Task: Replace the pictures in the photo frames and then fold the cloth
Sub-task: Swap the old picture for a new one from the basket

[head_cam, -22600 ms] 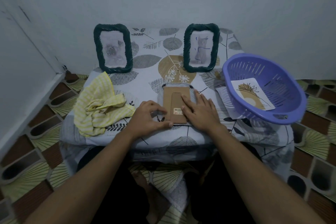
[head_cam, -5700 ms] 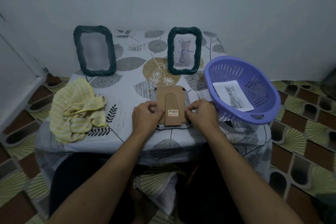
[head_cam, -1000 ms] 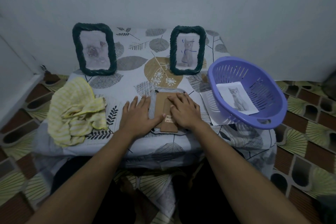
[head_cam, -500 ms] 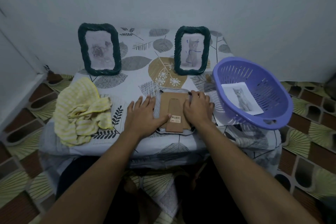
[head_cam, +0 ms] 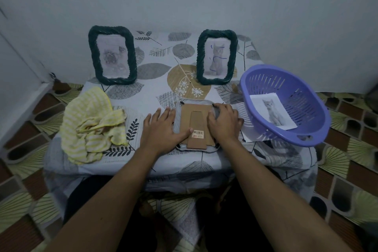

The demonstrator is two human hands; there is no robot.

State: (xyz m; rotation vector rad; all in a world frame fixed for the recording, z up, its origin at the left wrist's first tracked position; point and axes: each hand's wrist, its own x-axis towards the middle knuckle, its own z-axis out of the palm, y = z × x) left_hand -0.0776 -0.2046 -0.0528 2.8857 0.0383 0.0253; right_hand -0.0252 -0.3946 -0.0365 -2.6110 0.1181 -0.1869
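A third photo frame lies face down near the table's front edge, its brown cardboard back and stand showing. My left hand lies flat beside its left edge, thumb pressing on the backing. My right hand presses on the frame's right side, fingertips at the upper right corner. Two dark green frames stand at the back: the left frame shows a pale flower picture, the right frame a cat picture. A crumpled yellow striped cloth lies at the left.
A purple plastic basket sits at the table's right edge with a cat picture inside. Another sheet of paper lies partly under it. The small table has a leaf-print cover. A wall rises close behind it.
My right hand has shifted from the middle of the backing to the frame's right edge and upper corner. My left hand stays at the left edge with its thumb on the backing.
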